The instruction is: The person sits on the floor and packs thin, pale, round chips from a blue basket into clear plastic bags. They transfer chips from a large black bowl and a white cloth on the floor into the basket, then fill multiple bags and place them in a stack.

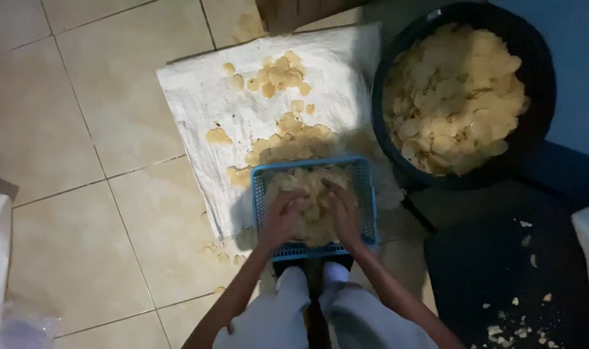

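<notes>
Setting: home floor used as small food-making spot, likely domestic kitchen or back room. Evidence: glazed beige floor tiles [81, 97] with grout lines; white woven sack [197, 103] spread flat on tiles as work mat, pale round crackers [281, 74] scattered on it; large dark round basin [533, 71] heaped with same crackers; blue plastic mesh basket [365, 194] on sack edge; dark mat [501, 271] strewn with crumbs; blue wall [572, 39] at right. No counters, no machinery; dim indoor light.

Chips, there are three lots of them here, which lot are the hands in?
The lot in the blue basket: the left hand and right hand both rest on it. The others lie loose on the white sack and fill the dark tub.
</notes>
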